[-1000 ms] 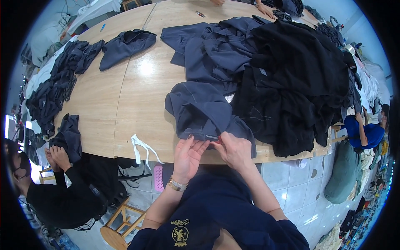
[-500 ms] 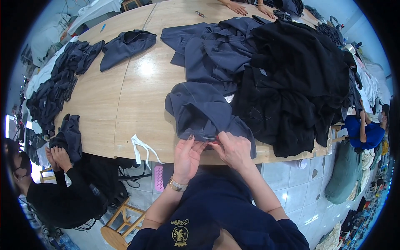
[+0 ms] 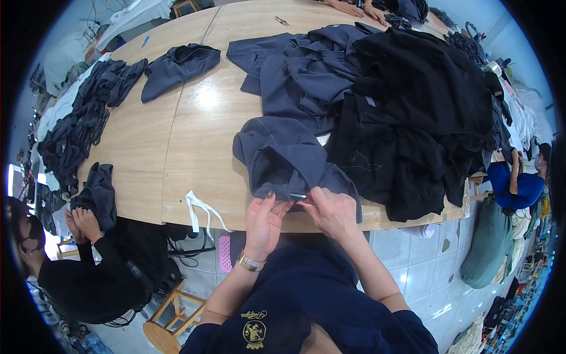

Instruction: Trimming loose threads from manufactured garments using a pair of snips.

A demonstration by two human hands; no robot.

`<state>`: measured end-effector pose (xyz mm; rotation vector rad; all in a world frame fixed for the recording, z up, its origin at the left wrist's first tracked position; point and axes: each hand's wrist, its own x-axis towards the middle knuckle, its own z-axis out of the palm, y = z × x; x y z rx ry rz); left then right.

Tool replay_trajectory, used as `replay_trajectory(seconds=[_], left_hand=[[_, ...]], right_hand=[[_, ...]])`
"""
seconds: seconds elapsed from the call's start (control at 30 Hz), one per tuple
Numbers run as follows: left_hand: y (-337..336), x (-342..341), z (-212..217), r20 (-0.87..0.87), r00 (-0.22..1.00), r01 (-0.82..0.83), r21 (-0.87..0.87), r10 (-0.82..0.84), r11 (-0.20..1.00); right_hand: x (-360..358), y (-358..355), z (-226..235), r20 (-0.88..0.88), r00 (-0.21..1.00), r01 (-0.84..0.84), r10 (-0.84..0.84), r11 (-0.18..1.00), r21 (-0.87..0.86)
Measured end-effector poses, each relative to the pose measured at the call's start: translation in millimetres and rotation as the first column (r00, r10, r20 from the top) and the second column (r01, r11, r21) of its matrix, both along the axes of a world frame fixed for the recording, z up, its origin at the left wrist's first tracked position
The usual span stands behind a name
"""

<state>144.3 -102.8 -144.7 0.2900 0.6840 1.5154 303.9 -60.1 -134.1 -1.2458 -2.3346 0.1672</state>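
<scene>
A dark grey-blue garment lies bunched at the table's near edge, its hem toward me. My left hand is closed on that hem, thumb on top and fingers underneath. From the right, my right hand grips small red-handled thread snips. Their metal blades lie along the hem, close to my left thumb; whether they touch a thread is too small to see. Farther back, more grey-blue garments are heaped against a large pile of black garments on the right.
White strips hang over the wooden table's near edge. At left, a co-worker handles a dark garment beside more dark clothes. Another person's hands rest at the far edge. A wooden stool stands at lower left.
The snips' blades show more plainly over the hem now, after a slight turn in my right hand. My left hand keeps its hold. The far person's hands have shifted slightly.
</scene>
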Motion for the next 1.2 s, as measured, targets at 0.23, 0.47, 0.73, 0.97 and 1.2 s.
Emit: replay_trajectory(seconds=[0.23,0.47,0.73,0.97,1.2], left_hand=[[0,2,2,-0.02,1.0,0.011,-0.008,-0.012,1.0],[-1,6,3,-0.147,0.989,-0.022,0.011,0.023,1.0],[0,7,3,-0.175,0.984,-0.038,0.018,0.04,0.999],[-1,5,-4,-0.136,0.991,-0.017,0.019,0.019,1.0],[5,2,2,-0.09,0.994,-0.073,-0.047,0.068,0.996]], right_hand=[[-1,1,5,0.036,0.999,-0.005,0.004,1.0,0.021],[-2,2,9,0.049,0.999,-0.021,0.02,1.0,0.018],[-6,-2,8,-0.427,0.893,-0.013,-0.142,0.94,-0.34],[-28,-18,2,-0.606,0.788,-0.193,-0.11,0.89,-0.412],[-15,-15,-1,-0.643,0.761,-0.355,-0.083,0.776,-0.521]])
